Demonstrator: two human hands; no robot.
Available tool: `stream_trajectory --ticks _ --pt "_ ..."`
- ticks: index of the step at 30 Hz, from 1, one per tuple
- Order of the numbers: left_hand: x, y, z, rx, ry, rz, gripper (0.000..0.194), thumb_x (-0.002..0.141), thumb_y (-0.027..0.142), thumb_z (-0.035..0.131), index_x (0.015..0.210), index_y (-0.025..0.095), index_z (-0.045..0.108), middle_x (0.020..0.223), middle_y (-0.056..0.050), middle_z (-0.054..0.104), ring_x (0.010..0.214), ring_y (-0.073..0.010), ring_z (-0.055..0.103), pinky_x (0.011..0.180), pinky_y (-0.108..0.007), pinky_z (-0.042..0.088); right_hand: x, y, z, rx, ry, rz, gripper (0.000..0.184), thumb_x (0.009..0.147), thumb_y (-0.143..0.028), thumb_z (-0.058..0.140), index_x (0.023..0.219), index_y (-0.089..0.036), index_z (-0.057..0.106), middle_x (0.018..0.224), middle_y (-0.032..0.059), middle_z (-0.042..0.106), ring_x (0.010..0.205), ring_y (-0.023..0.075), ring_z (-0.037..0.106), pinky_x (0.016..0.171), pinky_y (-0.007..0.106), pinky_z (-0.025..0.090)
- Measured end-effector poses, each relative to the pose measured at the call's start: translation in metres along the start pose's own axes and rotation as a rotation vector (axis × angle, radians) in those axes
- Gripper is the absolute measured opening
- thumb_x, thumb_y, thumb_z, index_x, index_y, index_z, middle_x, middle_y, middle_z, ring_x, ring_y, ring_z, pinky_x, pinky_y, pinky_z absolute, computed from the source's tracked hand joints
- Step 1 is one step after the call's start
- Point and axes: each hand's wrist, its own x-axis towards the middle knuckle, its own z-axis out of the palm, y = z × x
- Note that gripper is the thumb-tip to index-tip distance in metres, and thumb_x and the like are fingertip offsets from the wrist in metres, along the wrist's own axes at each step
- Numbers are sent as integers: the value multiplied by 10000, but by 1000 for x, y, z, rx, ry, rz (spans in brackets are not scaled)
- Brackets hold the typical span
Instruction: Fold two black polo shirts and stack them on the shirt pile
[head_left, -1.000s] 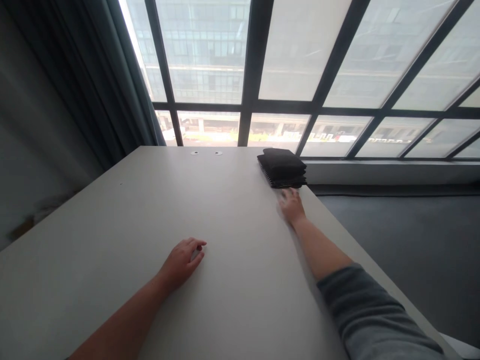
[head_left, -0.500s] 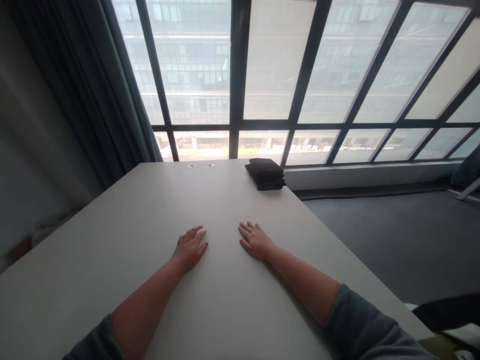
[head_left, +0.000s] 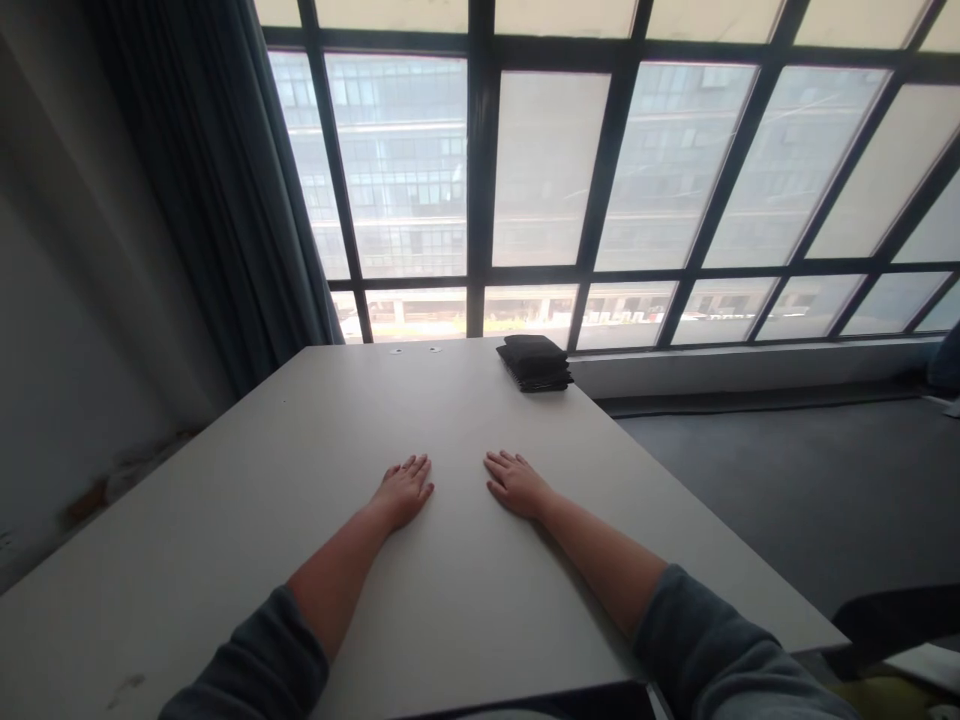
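Note:
My left hand (head_left: 403, 493) lies palm down on the white table (head_left: 450, 600), fingers stretched out and nothing in it. Across a short gap to the right, my right hand (head_left: 517, 485) also rests flat on the tabletop with its fingers extended and empty. Beyond the right hand, near the table's far right corner, sits a stack of folded black items (head_left: 534, 363), apart from both hands. Whether they are cloth or bags I cannot tell.
Two small round fittings (head_left: 435, 350) show at the table's far edge. Behind it rise large framed windows (head_left: 551, 165), with a dark curtain (head_left: 202, 200) at the left. Grey floor (head_left: 780, 480) lies to the right. A dark object (head_left: 900, 615) stands by the near right corner.
My left hand has come down flat and a little closer to the right hand. The right hand stays flat. The view has tilted upward, showing more window.

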Motion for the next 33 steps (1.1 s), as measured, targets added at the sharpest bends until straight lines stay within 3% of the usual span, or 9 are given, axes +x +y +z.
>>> stream_trajectory --ticks 11,15,19,24,33 --pt "-5 0 -1 -25 -6 -8 679 1048 472 285 1671 204 311 1745 -37 207 1624 -232 191 1319 -462 175 -5 -3 -5 -3 -28 1 669 1031 -451 416 1651 -204 386 1717 74 285 1598 341 238 1299 561 168" --pt "-20 11 1 -5 -33 13 736 1042 523 314 1679 157 281 1748 -86 137 1633 -291 128 1321 -524 122 -21 -14 -9 13 -122 -174 696 1047 -499 410 1679 -223 317 1732 60 232 1618 341 168 1316 553 104" --pt "-50 20 7 14 -74 132 764 1056 577 277 1695 164 214 1744 -83 75 1638 -290 74 1327 -529 77 -45 -28 -8 60 -150 -306 728 1051 -530 425 1692 -219 271 1736 67 199 1626 311 148 1330 514 76" --pt "-71 26 6 -14 -128 212 780 1064 621 241 1699 174 163 1739 -74 34 1639 -293 51 1328 -546 52 -52 -32 -12 112 -165 -302 735 1031 -528 493 1680 -235 310 1724 74 235 1619 300 187 1329 512 101" --pt "-70 28 3 -23 -139 204 769 1067 640 236 1701 211 167 1741 -65 34 1638 -291 51 1329 -534 55 -49 -31 -16 126 -171 -299 744 1016 -529 527 1673 -241 332 1719 68 255 1615 298 206 1329 507 120"
